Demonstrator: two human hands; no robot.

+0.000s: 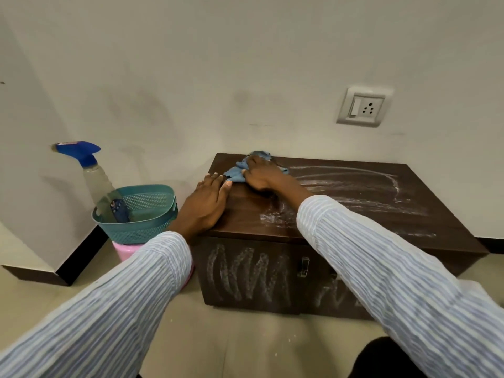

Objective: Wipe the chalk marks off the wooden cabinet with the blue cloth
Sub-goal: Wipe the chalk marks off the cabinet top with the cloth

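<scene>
A low dark wooden cabinet [450,233] stands against the wall. White chalk smears [349,184] streak the right part of its top, and zigzag chalk marks [245,274] cover its front. My right hand [261,174] presses a crumpled blue cloth [238,170] onto the far left corner of the top. My left hand [207,203] lies flat on the cabinet's left edge, fingers together, holding nothing. The top around my hands looks dark and free of chalk.
A teal plastic basket [152,222] sits on a pink stool [125,251] left of the cabinet, holding a spray bottle [92,175] with a blue nozzle. A wall socket [364,106] is above the cabinet. A wall corner juts out at left.
</scene>
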